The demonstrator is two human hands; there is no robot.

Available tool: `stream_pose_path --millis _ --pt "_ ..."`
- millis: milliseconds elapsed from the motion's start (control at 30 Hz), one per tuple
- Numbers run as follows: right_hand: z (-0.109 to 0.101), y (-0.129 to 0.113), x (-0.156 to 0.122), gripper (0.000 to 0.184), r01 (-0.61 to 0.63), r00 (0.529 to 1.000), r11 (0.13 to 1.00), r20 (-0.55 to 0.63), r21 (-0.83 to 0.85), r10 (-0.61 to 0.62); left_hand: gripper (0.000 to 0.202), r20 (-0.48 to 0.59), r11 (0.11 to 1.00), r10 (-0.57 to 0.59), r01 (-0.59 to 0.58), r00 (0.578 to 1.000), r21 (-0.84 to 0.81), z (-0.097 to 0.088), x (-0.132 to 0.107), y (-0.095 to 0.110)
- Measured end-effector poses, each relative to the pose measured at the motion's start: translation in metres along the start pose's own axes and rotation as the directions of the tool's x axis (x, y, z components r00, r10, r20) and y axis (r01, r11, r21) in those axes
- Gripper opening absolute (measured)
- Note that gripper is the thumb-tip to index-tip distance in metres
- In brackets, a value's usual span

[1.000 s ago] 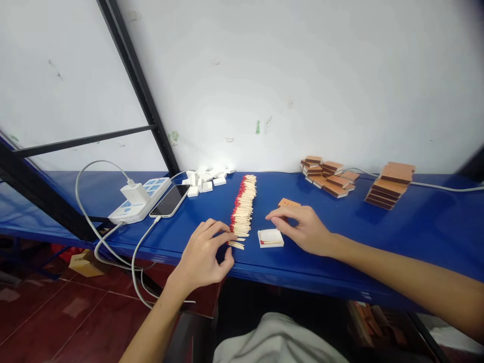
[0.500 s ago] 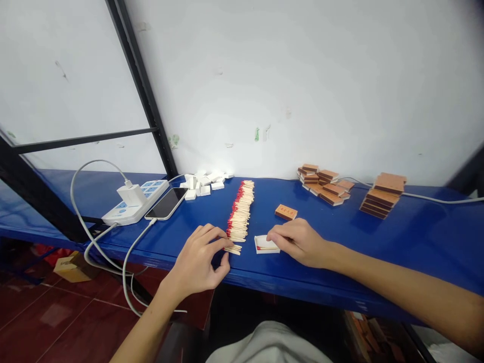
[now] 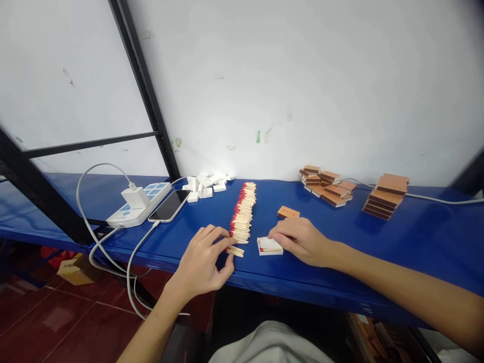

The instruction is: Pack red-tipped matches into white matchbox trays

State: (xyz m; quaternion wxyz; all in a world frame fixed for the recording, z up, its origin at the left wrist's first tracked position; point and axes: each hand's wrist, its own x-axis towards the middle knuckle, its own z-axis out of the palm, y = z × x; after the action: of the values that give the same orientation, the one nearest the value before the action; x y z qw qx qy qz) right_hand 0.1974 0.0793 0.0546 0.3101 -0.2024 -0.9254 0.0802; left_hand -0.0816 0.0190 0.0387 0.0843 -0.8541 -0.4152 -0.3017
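Note:
A long row of red-tipped matches [image 3: 242, 214] lies across the blue table [image 3: 378, 237]. My left hand [image 3: 204, 262] pinches a small bunch of matches [image 3: 235, 250] at the row's near end, between fingers and thumb. My right hand [image 3: 300, 241] rests with curled fingers on the right edge of a small white matchbox tray [image 3: 269, 245] that holds a few matches. A brown matchbox sleeve [image 3: 288, 212] lies flat just beyond that hand.
Empty white trays [image 3: 206, 182] are heaped at the back. Stacks of brown matchboxes [image 3: 328, 183] and a taller stack [image 3: 386, 195] stand at the back right. A power strip with charger [image 3: 136, 201] and a phone [image 3: 170, 204] lie on the left, with cables hanging over the edge.
The view shifted slightly. My left hand has drawn the small bunch of matches a little away from the row's end. My right hand stays at the white tray.

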Motion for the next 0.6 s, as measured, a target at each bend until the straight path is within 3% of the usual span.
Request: stream_pose_path --millis 600 --pt "-0.0030 -0.0065 0.0029 0.028 -0.034 0.994 0.999 0.102 0.020 0.031 0.023 0.014 1.000 0.010 -0.010 1.000 0.007 0.0003 0.0009 0.0001"
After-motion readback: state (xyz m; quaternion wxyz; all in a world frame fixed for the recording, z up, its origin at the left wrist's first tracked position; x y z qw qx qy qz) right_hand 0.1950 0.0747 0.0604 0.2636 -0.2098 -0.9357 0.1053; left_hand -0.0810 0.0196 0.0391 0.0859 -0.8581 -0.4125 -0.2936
